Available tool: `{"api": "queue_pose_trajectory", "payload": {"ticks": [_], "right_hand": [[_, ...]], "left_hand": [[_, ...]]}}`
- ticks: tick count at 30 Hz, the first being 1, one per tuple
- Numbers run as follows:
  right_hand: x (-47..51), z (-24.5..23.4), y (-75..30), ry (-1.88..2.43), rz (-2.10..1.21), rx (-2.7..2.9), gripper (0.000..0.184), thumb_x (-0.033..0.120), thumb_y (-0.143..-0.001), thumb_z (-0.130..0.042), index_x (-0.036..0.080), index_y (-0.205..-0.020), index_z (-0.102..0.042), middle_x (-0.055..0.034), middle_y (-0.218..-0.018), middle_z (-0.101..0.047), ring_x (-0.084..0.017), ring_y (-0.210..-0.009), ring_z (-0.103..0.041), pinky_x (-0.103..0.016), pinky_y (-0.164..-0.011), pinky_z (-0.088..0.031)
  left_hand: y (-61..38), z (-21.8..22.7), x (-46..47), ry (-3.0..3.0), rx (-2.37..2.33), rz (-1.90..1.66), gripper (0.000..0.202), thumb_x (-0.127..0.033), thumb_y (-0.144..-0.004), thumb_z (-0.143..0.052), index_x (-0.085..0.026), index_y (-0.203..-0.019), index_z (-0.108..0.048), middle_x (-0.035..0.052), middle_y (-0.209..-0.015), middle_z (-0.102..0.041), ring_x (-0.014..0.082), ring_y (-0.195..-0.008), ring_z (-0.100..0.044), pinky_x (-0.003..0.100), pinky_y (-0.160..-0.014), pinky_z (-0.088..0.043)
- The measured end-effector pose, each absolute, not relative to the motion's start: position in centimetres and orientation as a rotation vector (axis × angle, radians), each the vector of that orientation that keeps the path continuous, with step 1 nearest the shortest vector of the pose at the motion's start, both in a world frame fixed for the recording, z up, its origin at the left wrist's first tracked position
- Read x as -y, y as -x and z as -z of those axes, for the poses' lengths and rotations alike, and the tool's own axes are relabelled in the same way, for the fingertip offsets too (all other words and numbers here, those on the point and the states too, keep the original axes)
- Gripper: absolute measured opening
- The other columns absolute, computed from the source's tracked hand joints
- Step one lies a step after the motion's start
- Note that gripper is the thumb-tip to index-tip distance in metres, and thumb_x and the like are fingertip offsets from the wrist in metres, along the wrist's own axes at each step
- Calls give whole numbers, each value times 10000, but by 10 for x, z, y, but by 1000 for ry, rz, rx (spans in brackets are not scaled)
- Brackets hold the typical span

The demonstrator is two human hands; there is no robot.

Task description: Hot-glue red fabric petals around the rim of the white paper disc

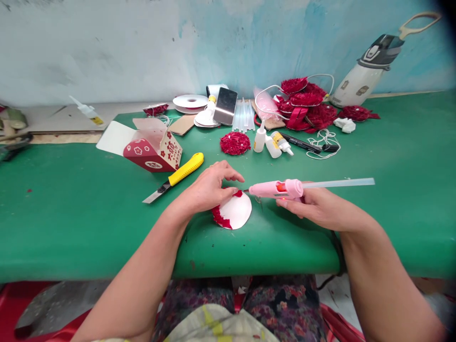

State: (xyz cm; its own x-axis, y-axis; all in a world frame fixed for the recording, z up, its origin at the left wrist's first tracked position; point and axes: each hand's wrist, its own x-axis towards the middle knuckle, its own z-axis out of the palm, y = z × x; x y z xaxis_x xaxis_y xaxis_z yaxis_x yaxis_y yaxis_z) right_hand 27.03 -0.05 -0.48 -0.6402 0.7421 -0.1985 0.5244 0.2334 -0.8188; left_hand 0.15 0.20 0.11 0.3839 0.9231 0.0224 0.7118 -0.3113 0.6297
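Burns threaten if the right hand [315, 204], gripping the glue gun [267, 189], slips toward the left hand [210, 187], spread loosely at the white disc [238, 212].

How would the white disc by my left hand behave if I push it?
The white disc looks thin and flat, so it would likely slide rather than roll. Its unbent outline suggests card-like stiffness. The ragged red scraps may flop.

Pink noted on glue gun [263, 190], translucent white on glue stick [342, 183]. White disc [238, 213] partly bordered in red. Surface [89, 209] coloured green. Yellow seen on knife handle [187, 169]. Red-and-cream box [146, 157] patterned with flowers. Wall [249, 47] mottled white and pale blue.
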Motion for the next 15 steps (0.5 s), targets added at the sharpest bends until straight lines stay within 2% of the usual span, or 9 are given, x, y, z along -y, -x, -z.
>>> {"api": "queue_pose_trajectory", "payload": {"ticks": [4,10,15], "right_hand": [[0,7,-275,1275,-1376,2241,409,499,-919,-454,200,-642,-423,47,-569,-340,-95,-509,-300,-226,-432,-244],[0,5,-272,1218,-1416,2334,390,470,-927,-464,199,-649,-427,51,-588,-331,-90,-517,-292,-221,-438,-251],[1,8,-265,1186,-1403,2361,383,468,-947,-431,193,-685,-482,48,-565,-408,-91,-498,-362,-220,-432,-267]], "left_hand": [[-1,0,-2,-2142,-1384,-462,232,-158,-763,-608,-195,-970,-708,55,-949,-575,208,-904,-562,349,-815,-472],[0,1,-3,-2156,-1375,-412,225,-196,-766,-608,-205,-969,-705,56,-944,-575,222,-910,-558,355,-811,-472],[-1,3,-3,-2189,-1337,-370,219,-211,-782,-596,-218,-969,-710,53,-929,-578,231,-932,-554,367,-840,-458]]}}
